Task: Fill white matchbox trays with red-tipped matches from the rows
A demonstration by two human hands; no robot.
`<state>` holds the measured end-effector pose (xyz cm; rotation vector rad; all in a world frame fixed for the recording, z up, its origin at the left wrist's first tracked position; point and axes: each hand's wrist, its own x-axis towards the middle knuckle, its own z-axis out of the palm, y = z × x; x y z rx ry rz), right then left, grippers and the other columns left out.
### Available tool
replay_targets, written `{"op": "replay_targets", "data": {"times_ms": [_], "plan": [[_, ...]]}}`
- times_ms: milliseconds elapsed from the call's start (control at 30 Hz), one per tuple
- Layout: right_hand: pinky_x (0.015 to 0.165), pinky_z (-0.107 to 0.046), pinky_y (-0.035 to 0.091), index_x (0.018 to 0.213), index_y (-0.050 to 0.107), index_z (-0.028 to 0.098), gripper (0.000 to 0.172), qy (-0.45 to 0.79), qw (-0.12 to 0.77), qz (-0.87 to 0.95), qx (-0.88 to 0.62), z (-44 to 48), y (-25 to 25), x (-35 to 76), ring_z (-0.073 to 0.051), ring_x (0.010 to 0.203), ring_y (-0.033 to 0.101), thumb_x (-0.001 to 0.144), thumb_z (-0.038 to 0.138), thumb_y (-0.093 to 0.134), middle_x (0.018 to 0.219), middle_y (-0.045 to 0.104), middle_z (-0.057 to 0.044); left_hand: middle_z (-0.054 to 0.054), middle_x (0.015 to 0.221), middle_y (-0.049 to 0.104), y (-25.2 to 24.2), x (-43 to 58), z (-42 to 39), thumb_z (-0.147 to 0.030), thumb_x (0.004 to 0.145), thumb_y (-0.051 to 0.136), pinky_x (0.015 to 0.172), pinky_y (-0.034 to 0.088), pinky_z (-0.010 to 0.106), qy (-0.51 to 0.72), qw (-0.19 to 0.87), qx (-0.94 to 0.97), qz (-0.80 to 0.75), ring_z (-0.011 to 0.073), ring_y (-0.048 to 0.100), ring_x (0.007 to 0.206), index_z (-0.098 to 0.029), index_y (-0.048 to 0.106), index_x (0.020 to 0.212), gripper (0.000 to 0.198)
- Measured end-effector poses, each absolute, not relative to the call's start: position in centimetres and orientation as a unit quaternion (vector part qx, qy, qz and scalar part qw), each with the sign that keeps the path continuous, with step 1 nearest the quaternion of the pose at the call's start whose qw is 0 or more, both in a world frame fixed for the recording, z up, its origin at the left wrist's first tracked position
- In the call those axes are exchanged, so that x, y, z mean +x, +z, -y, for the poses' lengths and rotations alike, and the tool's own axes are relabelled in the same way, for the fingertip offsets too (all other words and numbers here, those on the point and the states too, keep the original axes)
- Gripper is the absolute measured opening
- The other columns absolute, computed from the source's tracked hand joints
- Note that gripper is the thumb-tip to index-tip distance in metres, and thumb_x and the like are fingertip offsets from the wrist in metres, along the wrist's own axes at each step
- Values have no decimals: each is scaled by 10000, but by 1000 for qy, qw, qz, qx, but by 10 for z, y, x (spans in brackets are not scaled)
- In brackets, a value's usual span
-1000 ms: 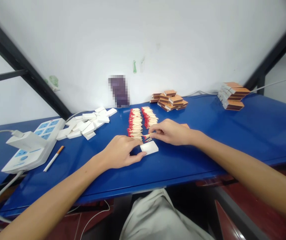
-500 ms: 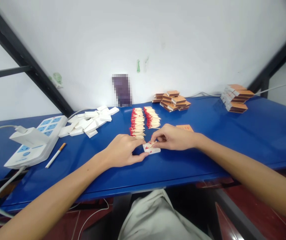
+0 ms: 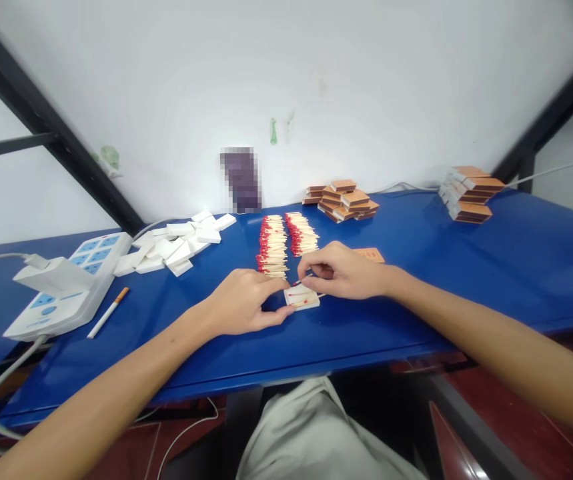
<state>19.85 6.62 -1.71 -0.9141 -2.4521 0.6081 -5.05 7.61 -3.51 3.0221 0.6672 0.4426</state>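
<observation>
A small white matchbox tray [image 3: 302, 297] with a few red-headed matches in it lies on the blue table in front of me. My left hand [image 3: 251, 301] grips the tray's left end between thumb and fingers. Over the tray's upper right side, my right hand [image 3: 339, 270] is closed in a pinch on a match [image 3: 296, 283], whose dark red head shows past the fingertips. Just beyond the hands lie two rows of loose matches, a left row [image 3: 272, 247] and a right row [image 3: 302, 233], heads to the left. An orange matchbox sleeve [image 3: 370, 255] lies partly hidden behind my right hand.
White trays [image 3: 176, 243] are heaped at the left, near a power strip [image 3: 69, 290] with a plugged-in adapter and a cigarette [image 3: 109, 313]. Orange matchboxes stand in a middle pile [image 3: 346, 201] and a right stack [image 3: 471, 195]. A pixelated dark object [image 3: 242, 180] leans on the wall.
My right hand has shifted slightly, its fingertips lifting toward the tray's far edge with a match. The matches in the tray lie differently. My left hand keeps its hold.
</observation>
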Motion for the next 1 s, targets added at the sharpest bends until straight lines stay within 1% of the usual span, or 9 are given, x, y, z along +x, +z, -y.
{"op": "replay_targets", "data": {"times_ms": [100,167,267,367,467,533,767,900,1000], "plan": [[583,-239,276,865,652,167,92,191,200,900,-338,-70,-16,202,-90,530,366,843,202,570,578,400,75,-7,684,685,-34,-50,-76,-420,946,567,626,429,282,144,9,968,-206,167,639,608,-161,690,1062,310],[590,-240,266,794,608,171,78,183,176,905,-342,-71,-13,205,-88,534,375,841,226,580,588,415,72,-5,692,688,-33,-50,-76,-419,951,555,629,427,282,142,13,969,-203,165,637,609,-161,693,1047,308],[582,-248,244,645,462,183,307,195,149,909,-337,-71,-11,206,-87,534,348,895,337,554,580,394,66,2,718,696,-31,-51,-76,-420,955,540,626,425,280,138,23,971,-195,163,635,615,-163,694,1036,311],[578,-264,219,613,366,197,364,189,125,916,-331,-70,-12,204,-95,538,315,898,344,538,564,364,65,4,712,686,-30,-51,-75,-422,951,539,623,421,278,133,29,973,-188,160,623,610,-167,696,1007,304],[582,-271,210,618,360,201,345,167,108,919,-340,-68,-16,201,-102,540,310,866,332,560,559,358,64,2,695,671,-31,-52,-75,-422,943,552,617,418,276,135,32,973,-184,155,606,597,-172,696,976,290],[580,-271,206,618,379,201,356,157,97,919,-347,-67,-19,199,-104,536,318,867,376,564,557,376,59,0,681,662,-32,-52,-75,-416,939,562,611,417,277,152,32,972,-175,154,600,590,-167,696,964,284],[567,-270,183,633,465,193,543,116,79,927,-348,-67,-28,191,-108,518,340,872,677,527,562,480,31,-20,649,642,-37,-51,-77,-384,909,618,594,412,278,199,31,968,-148,149,589,561,-154,684,996,255],[565,-269,184,618,427,192,569,117,103,927,-342,-68,-32,190,-105,508,316,924,670,472,534,435,42,-23,661,643,-37,-50,-77,-358,905,621,607,418,272,193,36,969,-148,144,590,564,-159,673,1044,249],[573,-271,189,620,415,191,553,101,130,929,-332,-68,-34,189,-110,521,321,964,623,433,540,435,35,-22,660,634,-37,-50,-76,-362,913,607,598,412,268,178,40,971,-154,144,588,571,-165,670,996,222]]}}
